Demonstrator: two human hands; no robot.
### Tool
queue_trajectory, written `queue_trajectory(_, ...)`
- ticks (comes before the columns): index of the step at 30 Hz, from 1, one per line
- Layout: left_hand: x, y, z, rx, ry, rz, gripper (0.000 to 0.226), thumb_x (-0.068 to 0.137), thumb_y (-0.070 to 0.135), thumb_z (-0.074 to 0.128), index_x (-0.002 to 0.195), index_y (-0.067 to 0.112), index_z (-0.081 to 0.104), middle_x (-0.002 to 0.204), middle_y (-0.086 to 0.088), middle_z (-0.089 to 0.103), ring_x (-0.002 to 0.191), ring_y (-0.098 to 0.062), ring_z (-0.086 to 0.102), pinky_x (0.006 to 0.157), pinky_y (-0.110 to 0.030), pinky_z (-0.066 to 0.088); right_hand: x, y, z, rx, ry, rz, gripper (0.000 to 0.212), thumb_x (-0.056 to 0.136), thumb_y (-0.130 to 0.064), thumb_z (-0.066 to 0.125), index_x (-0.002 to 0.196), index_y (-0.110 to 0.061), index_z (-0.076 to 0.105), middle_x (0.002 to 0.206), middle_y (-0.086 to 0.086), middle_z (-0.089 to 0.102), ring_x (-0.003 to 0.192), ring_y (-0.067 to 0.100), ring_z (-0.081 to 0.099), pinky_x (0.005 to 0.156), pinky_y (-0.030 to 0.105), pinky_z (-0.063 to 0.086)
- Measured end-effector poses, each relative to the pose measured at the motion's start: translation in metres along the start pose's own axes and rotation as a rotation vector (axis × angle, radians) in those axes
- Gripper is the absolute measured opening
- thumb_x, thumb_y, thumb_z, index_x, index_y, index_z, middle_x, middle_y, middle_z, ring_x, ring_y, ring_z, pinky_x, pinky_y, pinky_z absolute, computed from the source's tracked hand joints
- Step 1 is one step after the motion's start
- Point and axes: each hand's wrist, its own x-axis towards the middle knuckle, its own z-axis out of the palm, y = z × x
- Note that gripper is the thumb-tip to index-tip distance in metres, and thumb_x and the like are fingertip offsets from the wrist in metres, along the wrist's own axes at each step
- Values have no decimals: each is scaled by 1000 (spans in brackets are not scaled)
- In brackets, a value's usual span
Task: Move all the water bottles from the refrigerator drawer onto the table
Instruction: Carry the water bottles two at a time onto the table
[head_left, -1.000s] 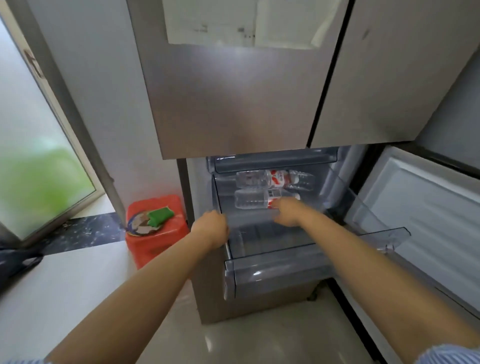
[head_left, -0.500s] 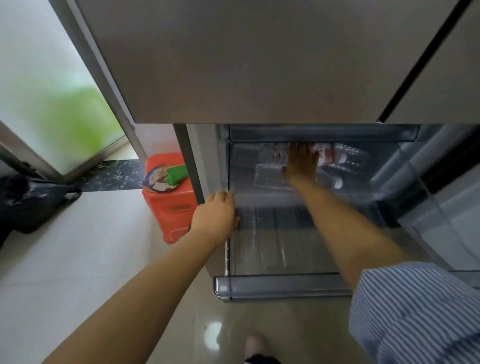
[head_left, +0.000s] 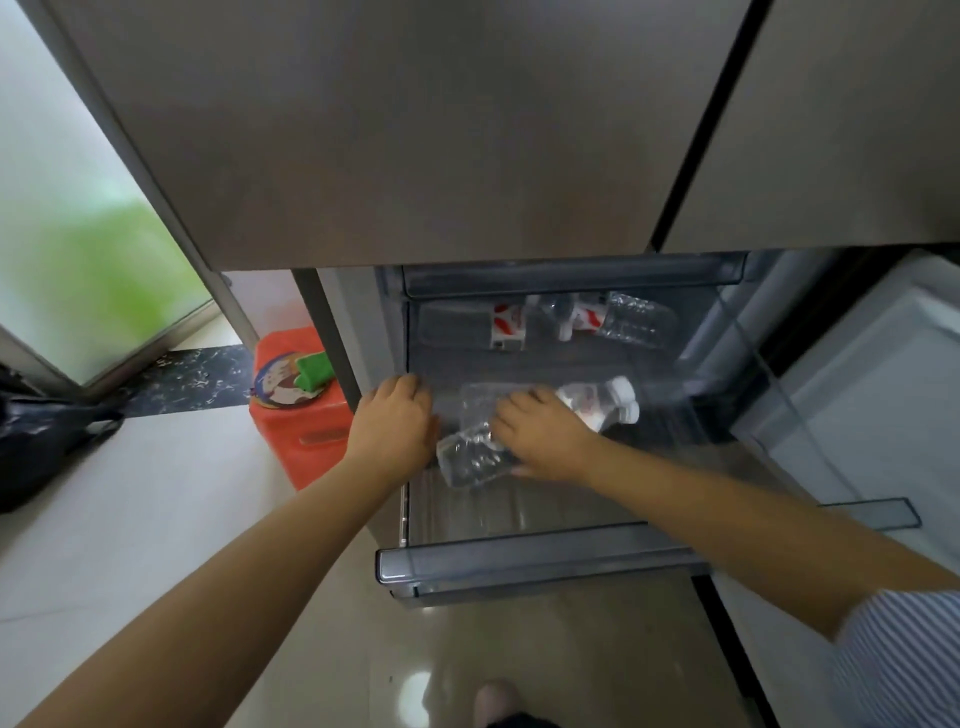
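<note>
The right hand (head_left: 540, 436) grips 2 water bottles (head_left: 470, 457) over the open refrigerator drawer (head_left: 519, 558), caps pointing right. The left hand (head_left: 396, 426) curls over the drawer's left wall. 2 more bottles (head_left: 631, 319) lie at the far end. Next, I judge, comes lifting this pair clear; no table is in view.

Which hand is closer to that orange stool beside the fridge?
Left. The left hand rests on the drawer's left edge, just right of the orange stool; the right hand is farther right, holding bottles.
</note>
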Motion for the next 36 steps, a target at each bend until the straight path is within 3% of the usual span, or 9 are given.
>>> queue_trajectory(2, 2, 2, 0, 9, -29, 17, 37, 94, 24, 42, 126, 7, 50, 133, -11, 49, 124, -27, 43, 101, -36, 36, -1, -10, 10, 142, -175, -186, 62, 76, -48, 64, 122, -9, 52, 127, 11, 55, 117, 26, 50, 97, 39, 40)
queue_trajectory(4, 3, -1, 0, 64, -52, 44, 34, 93, 21, 42, 122, 7, 53, 130, -11, 51, 121, -25, 46, 99, -32, 37, -2, -5, 8, 337, -296, -143, 60, 85, -46, 54, 134, -13, 41, 140, 10, 45, 127, 28, 42, 104, 42, 35)
queue_trajectory(9, 5, 7, 3, 84, -216, 146, 29, 90, 16, 45, 114, 4, 57, 122, -13, 55, 112, -27, 53, 91, -32, 42, -21, 46, 18, 556, -241, 191, 39, 90, -21, 50, 127, -11, 50, 125, 11, 55, 114, 26, 50, 91, 32, 42)
queue_trajectory(14, 19, 61, 27, -148, -710, 353, 29, 92, 13, 49, 117, 5, 62, 124, -13, 61, 114, -27, 56, 98, -31, 41, -58, 82, 68, 834, -802, 382, 57, 82, -9, 62, 135, -11, 41, 135, 9, 50, 119, 24, 50, 101, 32, 41)
queue_trajectory(18, 20, 69, 41, -93, -951, 390, 40, 92, 28, 53, 127, 10, 53, 133, -9, 54, 120, -26, 50, 99, -32, 39, -52, 76, 73, 877, -602, 484, 41, 81, -13, 66, 119, -8, 53, 124, 12, 59, 111, 26, 57, 93, 34, 45)
queue_trajectory(26, 21, 84, 56, -106, -822, 558, 59, 85, 18, 62, 138, 9, 36, 140, -12, 44, 126, -27, 44, 106, -35, 37, -60, 90, 62, 1121, -368, 594, 40, 70, -10, 76, 106, -8, 56, 98, 5, 57, 78, 16, 55, 50, 17, 47)
queue_trajectory(30, 30, 54, 49, -197, -623, 313, 48, 87, 11, 57, 133, 9, 40, 129, -13, 52, 116, -26, 52, 97, -33, 42, -64, 98, 57, 1496, -74, 734, 18, 76, -8, 71, 82, -13, 55, 80, -1, 55, 69, 12, 55, 50, 14, 52)
queue_trajectory(33, 26, 62, 47, -202, -531, 404, 31, 90, 11, 51, 121, 6, 54, 120, -15, 59, 110, -27, 56, 93, -31, 43, -59, 102, 52, 1642, 230, 884, 16, 84, -18, 64, 72, -21, 53, 75, -4, 58, 69, 11, 56, 41, 9, 49)
queue_trajectory(36, 21, 92, 49, -255, -646, 585, 40, 89, 23, 57, 126, 7, 52, 125, -14, 57, 112, -28, 54, 94, -34, 44, -60, 107, 53, 1640, 432, 1056, 19, 85, -20, 61, 69, -23, 52, 69, -5, 56, 63, 11, 53, 32, 8, 40)
